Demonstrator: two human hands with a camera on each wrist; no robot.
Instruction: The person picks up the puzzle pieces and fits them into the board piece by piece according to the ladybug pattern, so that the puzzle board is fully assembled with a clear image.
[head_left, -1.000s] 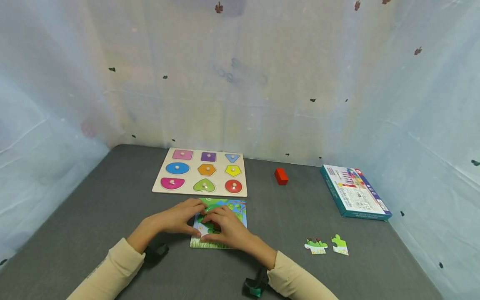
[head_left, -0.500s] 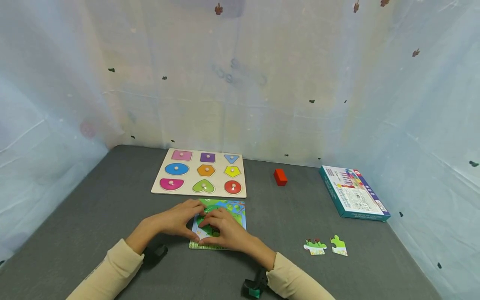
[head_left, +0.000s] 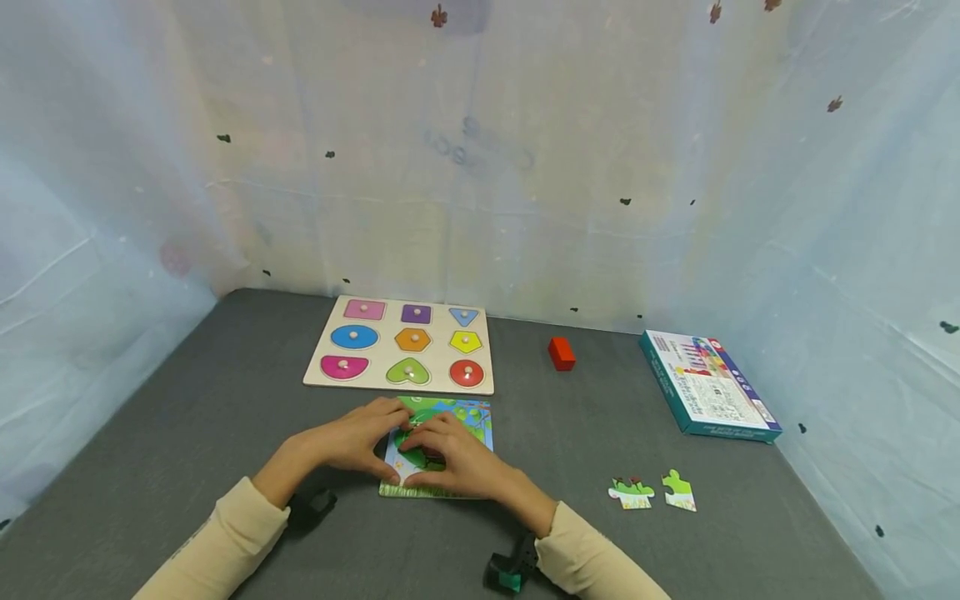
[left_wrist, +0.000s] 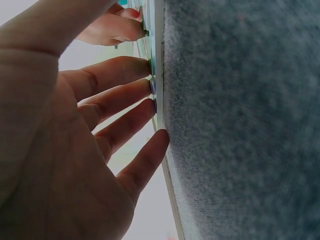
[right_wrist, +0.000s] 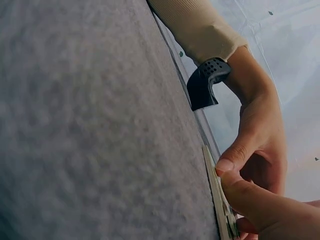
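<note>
A green and blue picture jigsaw puzzle (head_left: 478,417) lies flat on the dark table, partly covered by both hands. My left hand (head_left: 356,437) rests at its left side, fingertips on the picture and thumb near the lower edge. From the right, my right hand (head_left: 459,460) presses on the puzzle with bent fingers, its thumb close to the left thumb. The left wrist view shows the left fingers (left_wrist: 117,100) spread and fairly straight, tips touching the board's edge. Two loose jigsaw pieces, one wide (head_left: 632,494) and one narrower (head_left: 679,491), lie to the right.
Behind the puzzle sits a wooden shape board (head_left: 382,348) with knobbed shapes. A red block (head_left: 562,353) stands right of it, and a teal-edged box (head_left: 711,385) lies farther right. Black wrist mounts hang under both wrists. Whitish sheeting (head_left: 480,208) surrounds the table.
My right hand's fingers and thumb have shifted very slightly over the puzzle. The left hand and the loose pieces stay in place.
</note>
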